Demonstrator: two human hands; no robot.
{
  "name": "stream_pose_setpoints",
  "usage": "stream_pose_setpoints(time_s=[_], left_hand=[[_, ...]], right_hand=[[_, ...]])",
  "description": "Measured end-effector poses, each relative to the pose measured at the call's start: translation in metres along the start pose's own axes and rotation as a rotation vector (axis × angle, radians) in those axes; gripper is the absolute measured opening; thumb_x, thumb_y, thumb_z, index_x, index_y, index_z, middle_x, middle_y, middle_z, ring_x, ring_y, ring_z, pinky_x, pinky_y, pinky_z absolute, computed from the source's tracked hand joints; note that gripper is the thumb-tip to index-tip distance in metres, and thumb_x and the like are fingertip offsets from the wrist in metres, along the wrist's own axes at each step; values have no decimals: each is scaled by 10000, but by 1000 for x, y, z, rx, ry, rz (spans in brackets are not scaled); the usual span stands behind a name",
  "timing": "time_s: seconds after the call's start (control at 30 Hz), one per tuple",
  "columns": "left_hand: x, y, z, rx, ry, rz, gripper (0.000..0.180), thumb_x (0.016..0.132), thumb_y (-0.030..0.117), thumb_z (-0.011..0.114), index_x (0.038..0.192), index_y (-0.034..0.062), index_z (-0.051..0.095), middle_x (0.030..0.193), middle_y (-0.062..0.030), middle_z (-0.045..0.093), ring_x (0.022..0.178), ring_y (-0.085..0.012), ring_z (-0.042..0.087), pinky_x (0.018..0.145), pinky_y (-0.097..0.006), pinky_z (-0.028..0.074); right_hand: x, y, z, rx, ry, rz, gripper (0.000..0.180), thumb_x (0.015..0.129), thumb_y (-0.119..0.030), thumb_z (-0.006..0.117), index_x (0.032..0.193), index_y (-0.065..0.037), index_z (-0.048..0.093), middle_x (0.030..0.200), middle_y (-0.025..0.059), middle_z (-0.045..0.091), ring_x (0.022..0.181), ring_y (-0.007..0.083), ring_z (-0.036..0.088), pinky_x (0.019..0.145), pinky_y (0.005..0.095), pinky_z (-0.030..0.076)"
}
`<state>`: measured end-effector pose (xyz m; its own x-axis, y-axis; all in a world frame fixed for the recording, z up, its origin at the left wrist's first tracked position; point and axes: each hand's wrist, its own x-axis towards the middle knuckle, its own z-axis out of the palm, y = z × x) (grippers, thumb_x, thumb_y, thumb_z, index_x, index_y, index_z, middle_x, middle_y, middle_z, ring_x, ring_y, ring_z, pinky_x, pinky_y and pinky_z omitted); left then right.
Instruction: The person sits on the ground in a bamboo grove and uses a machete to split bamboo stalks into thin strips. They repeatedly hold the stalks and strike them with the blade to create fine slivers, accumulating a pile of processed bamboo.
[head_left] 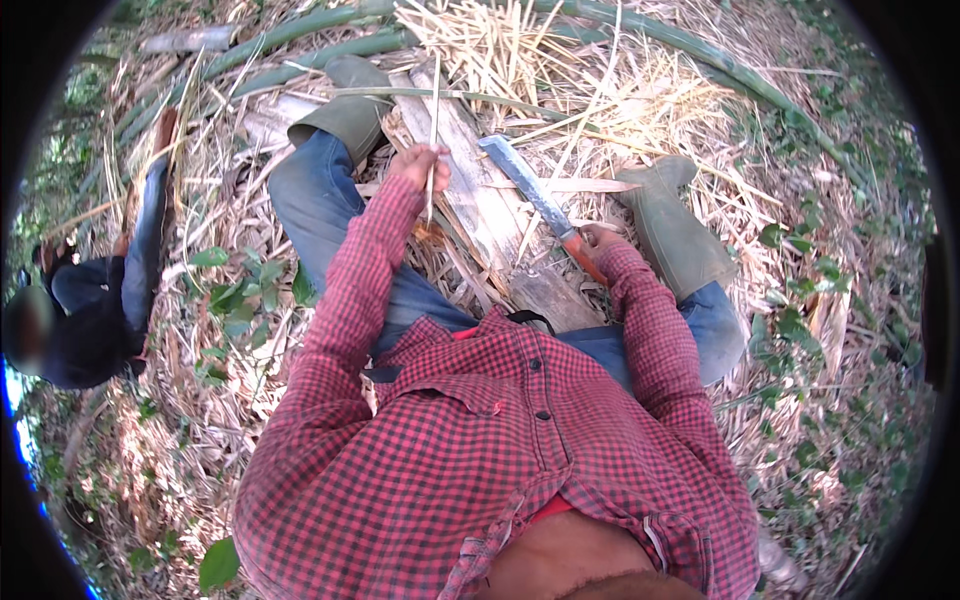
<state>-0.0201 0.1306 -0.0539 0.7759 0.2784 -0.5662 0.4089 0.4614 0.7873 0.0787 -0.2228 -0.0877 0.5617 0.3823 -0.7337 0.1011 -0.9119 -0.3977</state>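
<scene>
A thin pale bamboo stick [434,110] stands nearly upright in my left hand [420,166], pinched between thumb and fingers. My right hand [603,238] is closed at the orange handle of a machete [530,185]. Its long grey blade slants up and to the left, over a weathered wooden plank [478,205] lying between my legs. The two hands are apart, and the blade does not touch the stick. Part of my right hand's grip is hidden by the sleeve and handle.
Beyond the plank lies a heap of split bamboo sticks [500,50]. Long green bamboo poles [690,45] curve behind it. My boots [675,225] flank the plank. Another person [85,310] sits at the far left. Dry leaves and green plants [235,300] cover the ground.
</scene>
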Motion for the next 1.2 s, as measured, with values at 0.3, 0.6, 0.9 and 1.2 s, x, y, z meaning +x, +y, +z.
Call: stream_pose_setpoints(time_s=[0.3,0.6,0.9,1.2], left_hand=[[98,90,53,245,278,227,450,872,300,509,1179,-23,444,1087,-200,552,896,-253,585,605,-333,485],[141,20,-95,724,509,56,202,780,136,584,950,30,613,818,-138,651,771,-223,642,634,-326,516],[88,-39,16,1159,352,364,223,806,237,522,966,114,617,792,-91,646,748,-256,620,716,-376,484],[100,-75,127,1689,252,305,377,845,252,503,1189,102,470,1202,-112,475,1149,-243,422,967,-433,333]], right_hand=[[5,-24,31,-287,-131,177,601,740,-272,658,1230,-128,340,1133,214,524,1060,342,522,897,451,407],[0,-11,37,-389,15,169,616,719,-264,666,1222,-90,355,1250,164,439,1148,293,458,902,493,389],[-18,-19,-7,338,11,127,410,700,-294,633,990,-13,560,725,145,609,629,237,603,567,355,485],[-122,-24,-60,1074,378,11,244,738,-182,700,817,-30,525,523,13,485,368,96,434,339,245,360]])
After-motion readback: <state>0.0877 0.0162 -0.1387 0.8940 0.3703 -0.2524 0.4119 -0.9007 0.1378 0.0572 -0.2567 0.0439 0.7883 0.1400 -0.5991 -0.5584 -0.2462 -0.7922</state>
